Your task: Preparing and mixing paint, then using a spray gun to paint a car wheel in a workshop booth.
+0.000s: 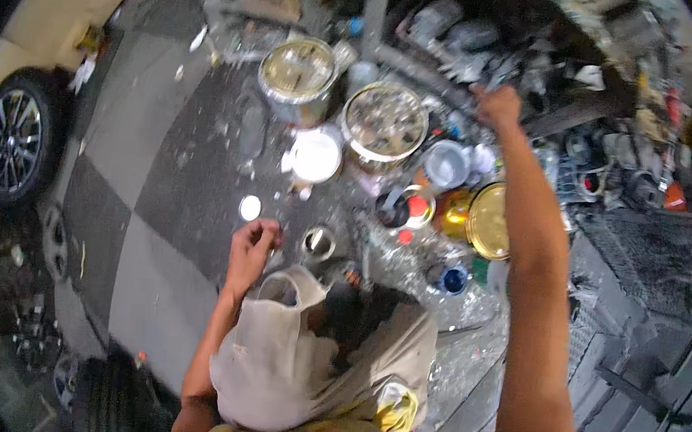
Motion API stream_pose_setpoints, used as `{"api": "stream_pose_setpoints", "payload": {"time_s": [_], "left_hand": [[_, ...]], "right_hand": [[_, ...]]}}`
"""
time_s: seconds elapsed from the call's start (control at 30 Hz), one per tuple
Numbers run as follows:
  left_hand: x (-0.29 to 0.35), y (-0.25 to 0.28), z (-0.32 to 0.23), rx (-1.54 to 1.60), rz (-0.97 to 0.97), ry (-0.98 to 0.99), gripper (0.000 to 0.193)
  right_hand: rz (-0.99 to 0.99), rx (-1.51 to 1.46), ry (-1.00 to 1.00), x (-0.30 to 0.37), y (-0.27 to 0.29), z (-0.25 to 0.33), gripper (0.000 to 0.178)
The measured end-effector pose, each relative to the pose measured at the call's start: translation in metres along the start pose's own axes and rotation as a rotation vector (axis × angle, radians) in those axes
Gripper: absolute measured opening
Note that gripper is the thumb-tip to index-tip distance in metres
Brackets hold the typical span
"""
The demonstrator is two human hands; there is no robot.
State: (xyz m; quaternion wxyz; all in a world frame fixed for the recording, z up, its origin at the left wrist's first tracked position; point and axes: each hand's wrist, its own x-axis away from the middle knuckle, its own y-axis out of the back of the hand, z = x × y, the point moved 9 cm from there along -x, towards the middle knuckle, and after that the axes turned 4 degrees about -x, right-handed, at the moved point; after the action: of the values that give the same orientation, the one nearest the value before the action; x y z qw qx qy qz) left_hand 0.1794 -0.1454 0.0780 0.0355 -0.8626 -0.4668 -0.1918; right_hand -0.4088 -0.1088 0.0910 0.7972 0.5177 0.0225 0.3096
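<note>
My left hand (252,248) hovers low over the paint-spattered floor, fingers curled as if pinching something too small to make out. A small open tin (318,244) stands just to its right and a small white lid (250,207) just above it. My right hand (497,106) is stretched far forward into the cluttered shelf (554,35), its fingers closed among the cans and tools there; what it touches is hidden. Between the hands stand two large tins with shiny lids (298,71) (384,121) and a white tub (316,155).
Several small paint pots, a gold tin lying on its side (486,220) and a blue pot (453,278) crowd the floor by my right arm. A car wheel (8,145) is at the far left, a tyre (115,403) at the bottom left, dark steps (646,353) at the right.
</note>
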Motion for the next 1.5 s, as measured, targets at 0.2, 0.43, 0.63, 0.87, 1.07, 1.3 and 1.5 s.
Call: {"api": "stream_pose_setpoints", "payload": {"time_s": [0.2,0.43,0.63,0.87,1.07,1.3,1.5], "left_hand": [[-0.004,0.010,0.073,-0.376,0.050,0.083,0.039],[-0.014,-0.045,0.090,-0.703,0.127,-0.107,0.091],[-0.035,-0.065,0.105,-0.573,0.241,-0.335,0.083],[-0.037,-0.068,0.076,-0.487,0.284,-0.237,0.071],[-0.009,-0.082,0.021,-0.522,0.428,-0.312,0.073],[0.021,-0.135,-0.021,-0.623,0.613,-0.364,0.069],[0.052,-0.204,-0.051,-0.630,0.766,-0.527,0.065]], "right_hand": [[-0.102,0.172,0.169,-0.048,0.036,-0.014,0.048],[-0.461,0.158,0.318,0.076,0.091,-0.007,0.049],[-0.571,-0.374,0.327,0.328,0.151,-0.053,0.021],[-0.644,-0.736,-0.085,0.457,0.160,-0.154,0.025],[-0.570,-1.011,-0.069,0.467,0.096,-0.172,0.024],[-0.667,-0.888,0.075,0.515,0.100,-0.109,0.029],[-0.649,-0.654,0.265,0.561,0.096,-0.073,0.014]]}}
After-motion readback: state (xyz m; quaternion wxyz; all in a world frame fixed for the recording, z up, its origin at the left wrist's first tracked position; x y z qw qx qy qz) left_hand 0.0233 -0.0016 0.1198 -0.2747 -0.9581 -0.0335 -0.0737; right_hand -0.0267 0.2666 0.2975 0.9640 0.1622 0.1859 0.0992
